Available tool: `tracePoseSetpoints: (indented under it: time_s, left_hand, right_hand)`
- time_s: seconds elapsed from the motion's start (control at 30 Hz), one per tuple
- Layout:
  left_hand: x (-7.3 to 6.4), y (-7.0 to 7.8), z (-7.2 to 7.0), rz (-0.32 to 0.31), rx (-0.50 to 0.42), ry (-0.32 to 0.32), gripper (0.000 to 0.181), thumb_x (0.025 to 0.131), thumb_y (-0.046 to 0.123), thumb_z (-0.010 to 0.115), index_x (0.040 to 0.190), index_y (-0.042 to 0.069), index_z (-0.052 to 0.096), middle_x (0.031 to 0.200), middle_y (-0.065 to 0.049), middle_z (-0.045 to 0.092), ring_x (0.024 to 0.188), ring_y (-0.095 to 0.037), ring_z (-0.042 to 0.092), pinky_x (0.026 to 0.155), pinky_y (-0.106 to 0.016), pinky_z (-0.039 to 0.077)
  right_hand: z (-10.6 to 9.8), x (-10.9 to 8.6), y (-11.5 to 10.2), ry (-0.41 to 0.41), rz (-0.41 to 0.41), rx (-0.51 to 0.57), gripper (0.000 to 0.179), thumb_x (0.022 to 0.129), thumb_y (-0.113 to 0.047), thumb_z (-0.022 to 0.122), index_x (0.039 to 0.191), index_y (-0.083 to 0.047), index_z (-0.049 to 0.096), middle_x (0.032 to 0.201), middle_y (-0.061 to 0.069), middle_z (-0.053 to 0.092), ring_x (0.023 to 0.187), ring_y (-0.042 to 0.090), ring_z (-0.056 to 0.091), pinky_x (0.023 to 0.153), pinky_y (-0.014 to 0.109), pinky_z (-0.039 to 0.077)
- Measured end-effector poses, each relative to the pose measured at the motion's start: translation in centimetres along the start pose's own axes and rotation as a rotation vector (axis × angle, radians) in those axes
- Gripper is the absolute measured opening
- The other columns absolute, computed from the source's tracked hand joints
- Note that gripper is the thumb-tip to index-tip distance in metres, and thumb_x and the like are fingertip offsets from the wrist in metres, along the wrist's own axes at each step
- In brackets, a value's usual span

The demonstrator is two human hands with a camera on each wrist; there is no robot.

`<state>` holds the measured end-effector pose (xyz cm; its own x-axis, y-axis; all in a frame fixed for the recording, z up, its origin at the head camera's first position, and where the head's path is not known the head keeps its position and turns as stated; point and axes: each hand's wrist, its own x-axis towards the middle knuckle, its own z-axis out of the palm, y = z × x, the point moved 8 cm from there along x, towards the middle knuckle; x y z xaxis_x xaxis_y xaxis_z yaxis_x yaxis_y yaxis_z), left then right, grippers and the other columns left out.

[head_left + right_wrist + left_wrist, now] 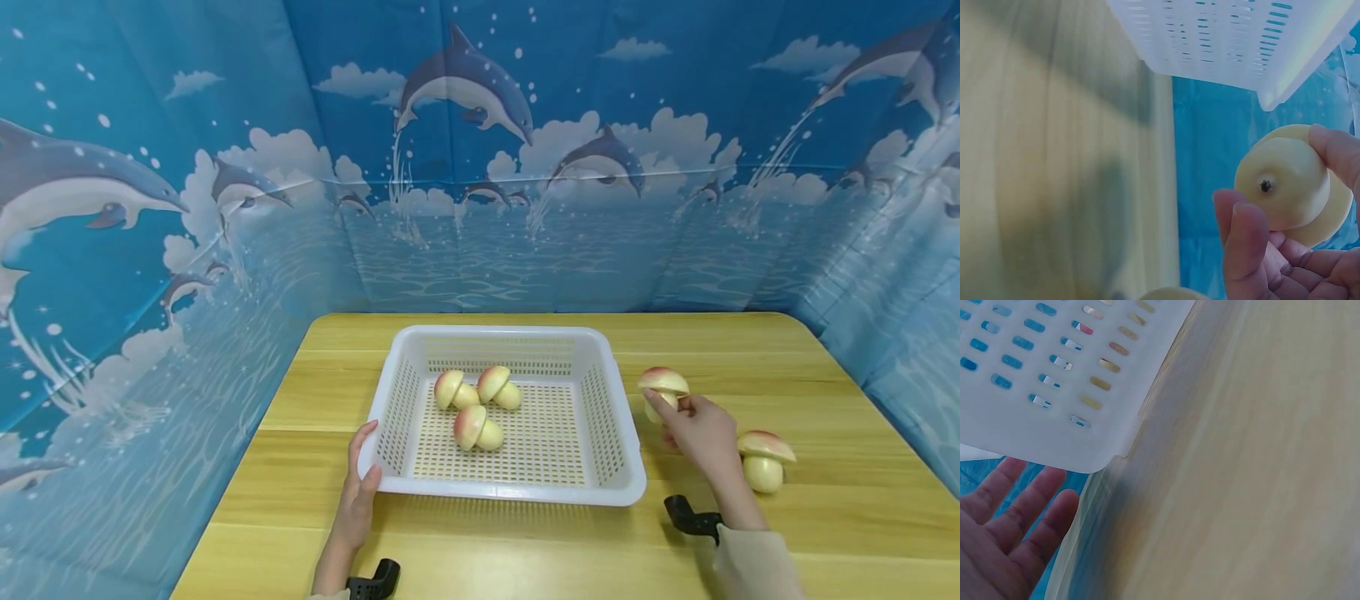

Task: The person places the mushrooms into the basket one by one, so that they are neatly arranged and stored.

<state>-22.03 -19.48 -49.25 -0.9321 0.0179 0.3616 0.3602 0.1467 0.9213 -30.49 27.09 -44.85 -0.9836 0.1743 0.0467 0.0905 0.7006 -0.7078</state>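
My right hand pinches a toy mushroom with a cream stem and reddish cap, beside the basket's right wall. In the right wrist view, that mushroom's rounded stem end faces the camera, with a dark spot on it. At the front left corner of the white plastic basket, my left hand rests against the rim, its fingers straight and spread. Three similar mushrooms lie in the basket, toward its left half.
Another mushroom stands on the wooden table just right of my right wrist. A blue dolphin-print curtain hangs behind the table and along both sides. Black wrist mounts sit on both arms.
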Motion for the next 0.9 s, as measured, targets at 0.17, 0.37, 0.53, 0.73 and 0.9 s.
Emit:
tracePoseSetpoints:
  time_s: [0.17, 0.37, 0.53, 0.73, 0.9]
  left_hand:
    - [0.0, -0.2, 0.1, 0.007, -0.002, -0.003, 0.053, 0.097, 0.02, 0.03, 0.148, 0.016, 0.017, 0.149, -0.015, 0.026, 0.126, -0.034, 0.035, 0.096, -0.049, 0.031]
    - [0.0, -0.4, 0.1, 0.01, -0.01, 0.001, 0.054, 0.096, 0.019, 0.031, 0.148, 0.017, 0.018, 0.149, -0.015, 0.027, 0.126, -0.034, 0.035, 0.096, -0.052, 0.031]
    - [0.0, -0.4, 0.0, 0.004, -0.011, 0.004, 0.054, 0.096, 0.02, 0.031, 0.148, 0.017, 0.018, 0.149, -0.014, 0.026, 0.127, -0.033, 0.034, 0.096, -0.05, 0.031]
    - [0.0, -0.4, 0.1, 0.001, -0.006, 0.007, 0.054, 0.096, 0.019, 0.031, 0.148, 0.017, 0.018, 0.149, -0.014, 0.026, 0.127, -0.032, 0.034, 0.097, -0.048, 0.031]
    - [-0.1, -0.5, 0.0, -0.008, 0.0, 0.014, 0.053, 0.096, 0.019, 0.032, 0.148, 0.018, 0.019, 0.149, -0.014, 0.027, 0.127, -0.032, 0.034, 0.097, -0.04, 0.033]
  right_hand:
    - [-0.5, 0.6, -0.6, 0.022, -0.033, 0.003, 0.063, 0.084, -0.067, 0.05, 0.076, -0.005, 0.048, 0.062, 0.008, 0.064, 0.06, 0.024, 0.062, 0.047, 0.033, 0.035]
    - [-1.2, 1.0, -1.9, 0.017, -0.058, 0.036, 0.064, 0.084, -0.067, 0.051, 0.086, -0.002, 0.05, 0.066, 0.008, 0.065, 0.064, 0.026, 0.066, 0.046, 0.033, 0.039]
    - [-1.6, 1.2, -3.2, 0.0, -0.101, 0.052, 0.063, 0.086, -0.063, 0.052, 0.091, 0.0, 0.052, 0.067, 0.006, 0.065, 0.062, 0.023, 0.065, 0.05, 0.034, 0.045]
    - [-1.4, 1.3, -4.0, -0.039, -0.098, 0.083, 0.066, 0.084, -0.065, 0.052, 0.094, 0.001, 0.052, 0.074, 0.01, 0.065, 0.062, 0.019, 0.064, 0.052, 0.034, 0.048]
    - [-1.3, 1.5, -5.0, -0.073, -0.115, 0.103, 0.07, 0.084, -0.065, 0.053, 0.1, 0.002, 0.052, 0.082, 0.012, 0.065, 0.065, 0.019, 0.064, 0.056, 0.034, 0.051]
